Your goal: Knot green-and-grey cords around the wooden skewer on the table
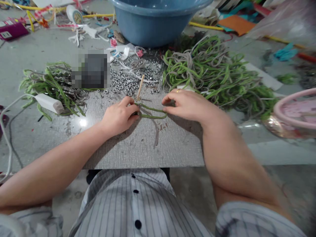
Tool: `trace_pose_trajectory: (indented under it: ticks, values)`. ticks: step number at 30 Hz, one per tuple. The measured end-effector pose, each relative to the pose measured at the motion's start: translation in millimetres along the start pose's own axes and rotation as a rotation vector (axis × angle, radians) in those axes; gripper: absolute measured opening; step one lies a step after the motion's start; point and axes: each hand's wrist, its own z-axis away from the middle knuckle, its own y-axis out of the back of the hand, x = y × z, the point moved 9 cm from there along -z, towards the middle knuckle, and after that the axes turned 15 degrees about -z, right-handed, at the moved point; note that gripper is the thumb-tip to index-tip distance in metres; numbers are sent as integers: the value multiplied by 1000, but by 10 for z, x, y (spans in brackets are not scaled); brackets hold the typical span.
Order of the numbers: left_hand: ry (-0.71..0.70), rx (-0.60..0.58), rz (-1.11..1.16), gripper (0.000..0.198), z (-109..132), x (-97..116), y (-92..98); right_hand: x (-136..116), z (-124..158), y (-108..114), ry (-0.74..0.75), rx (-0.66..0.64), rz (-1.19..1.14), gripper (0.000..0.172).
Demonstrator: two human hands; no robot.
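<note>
My left hand (119, 115) is closed, pinching one end of a green and grey cord loop (153, 112) on a grey board (148, 144). My right hand (187, 104), with a ring on one finger, is closed on the loop's other end. The cord stretches between both hands, and a grey tail (156, 131) trails toward me. A thin wooden stick (140, 87) stands just beyond my left fingers, at the edge of a heap of small metal rings (128, 82).
A big pile of green and grey cords (212, 72) lies right of the board, a smaller bundle (53, 84) with metal rings to the left. A blue basin (155, 19) stands behind. A pink-rimmed container (296, 112) sits at right, a white charger and cable (48, 102) at left.
</note>
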Motion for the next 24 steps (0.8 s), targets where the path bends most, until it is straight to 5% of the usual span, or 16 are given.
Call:
trace_pose_trajectory:
  ticks: [11, 17, 24]
  values:
    - [5, -5, 5, 27, -6, -1, -24, 69, 24, -10, -21, -1, 151, 5]
    - [-1, 5, -2, 26, -8, 1, -12, 203, 69, -8, -113, -12, 94, 20]
    - [-4, -3, -19, 27, -12, -8, -17, 116, 108, 30, -221, -118, 312, 24]
